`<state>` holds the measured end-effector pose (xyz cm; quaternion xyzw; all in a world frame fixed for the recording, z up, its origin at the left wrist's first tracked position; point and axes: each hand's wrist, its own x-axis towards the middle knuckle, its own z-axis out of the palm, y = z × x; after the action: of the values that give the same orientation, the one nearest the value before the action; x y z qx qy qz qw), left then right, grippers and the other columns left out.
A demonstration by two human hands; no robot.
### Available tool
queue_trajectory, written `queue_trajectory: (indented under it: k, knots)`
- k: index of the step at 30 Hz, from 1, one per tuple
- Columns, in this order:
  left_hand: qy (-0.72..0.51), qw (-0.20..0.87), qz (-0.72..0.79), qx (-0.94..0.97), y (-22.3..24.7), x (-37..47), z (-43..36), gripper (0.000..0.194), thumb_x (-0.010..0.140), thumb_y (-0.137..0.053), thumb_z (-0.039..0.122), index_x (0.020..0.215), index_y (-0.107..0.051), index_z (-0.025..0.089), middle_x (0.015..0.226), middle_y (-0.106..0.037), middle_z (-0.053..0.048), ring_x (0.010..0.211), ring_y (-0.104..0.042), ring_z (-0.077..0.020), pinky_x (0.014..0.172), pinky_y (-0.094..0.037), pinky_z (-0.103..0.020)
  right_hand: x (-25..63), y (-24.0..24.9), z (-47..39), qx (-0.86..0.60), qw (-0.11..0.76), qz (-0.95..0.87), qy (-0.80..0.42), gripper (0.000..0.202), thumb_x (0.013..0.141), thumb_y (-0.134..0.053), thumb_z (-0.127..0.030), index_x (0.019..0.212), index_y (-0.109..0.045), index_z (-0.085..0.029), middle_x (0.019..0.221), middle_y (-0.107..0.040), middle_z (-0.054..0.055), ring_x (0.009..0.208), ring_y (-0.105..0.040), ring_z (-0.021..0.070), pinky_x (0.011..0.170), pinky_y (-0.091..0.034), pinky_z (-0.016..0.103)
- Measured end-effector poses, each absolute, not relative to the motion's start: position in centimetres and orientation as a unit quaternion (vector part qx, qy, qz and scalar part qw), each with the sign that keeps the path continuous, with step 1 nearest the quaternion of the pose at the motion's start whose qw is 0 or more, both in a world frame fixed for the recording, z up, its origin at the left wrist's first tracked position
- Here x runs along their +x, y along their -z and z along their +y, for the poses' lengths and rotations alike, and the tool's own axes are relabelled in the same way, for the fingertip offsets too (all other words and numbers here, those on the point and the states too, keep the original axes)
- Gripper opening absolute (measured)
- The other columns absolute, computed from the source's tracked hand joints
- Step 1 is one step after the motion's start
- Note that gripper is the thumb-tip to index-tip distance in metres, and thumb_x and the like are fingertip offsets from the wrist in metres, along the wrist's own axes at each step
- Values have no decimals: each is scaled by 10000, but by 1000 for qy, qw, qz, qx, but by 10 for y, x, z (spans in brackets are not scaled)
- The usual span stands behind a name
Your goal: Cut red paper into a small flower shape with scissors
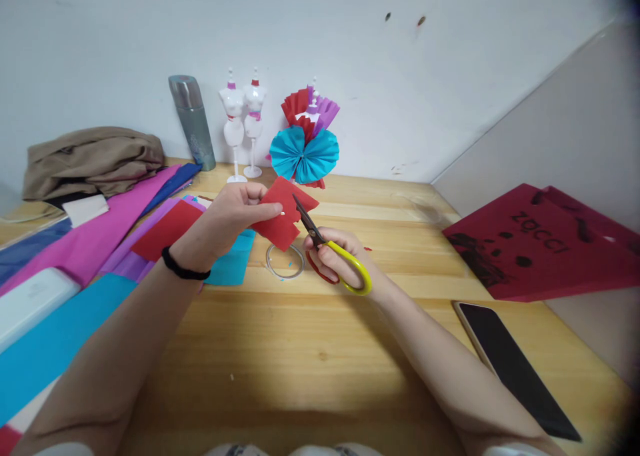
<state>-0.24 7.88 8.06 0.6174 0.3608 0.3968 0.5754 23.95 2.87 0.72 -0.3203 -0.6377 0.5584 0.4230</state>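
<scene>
My left hand (245,209) pinches a piece of red paper (281,233) by its left side, holding it up above the table. The paper has a notch cut into its right edge. In my right hand (340,249) is a pair of scissors (356,266) with yellow and red handles and dark blades. My fingers are in the handle loops. The blades point up and left, their tips at the red paper's right part. Below the paper lies a thin wire ring or coil (285,276) on the wooden table, with tiny blue scraps near it.
Two white mannequin stands (233,119) and one dressed in red, purple and blue pleated paper (304,155) stand at the back, beside a flask (194,123). Coloured sheets (90,249) and brown cloth (95,159) lie left. A phone (515,369) and a red bag (540,243) are right.
</scene>
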Motion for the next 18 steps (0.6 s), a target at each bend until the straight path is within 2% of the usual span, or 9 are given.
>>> queue_trajectory:
  k: [8,13,18]
  knots:
    - [-401,564,378,615,-81,-2,78,293,738,-929,414,779,-821,145,762,-788,-80,682,-660,-190,620,-494,-296,239,-9,28,-327,419,-637,-558,564,945,-757,-768,1017,-631,-223,544,-440,-123,387,-310,68,398,-205,226]
    - [-408,582,368,600,-80,-3,77,307,749,-939,435,801,-822,156,820,-825,-91,724,-713,-216,657,-539,-312,239,-10,27,-325,419,-635,-562,562,945,-763,-763,1015,-631,-221,546,-441,-124,389,-312,65,399,-206,220]
    - [-404,576,370,607,-79,-4,79,307,756,-931,430,794,-808,153,793,-818,-86,710,-715,-209,646,-533,-301,239,-10,27,-323,417,-636,-564,554,954,-757,-757,1019,-631,-221,548,-437,-123,386,-313,67,393,-208,218]
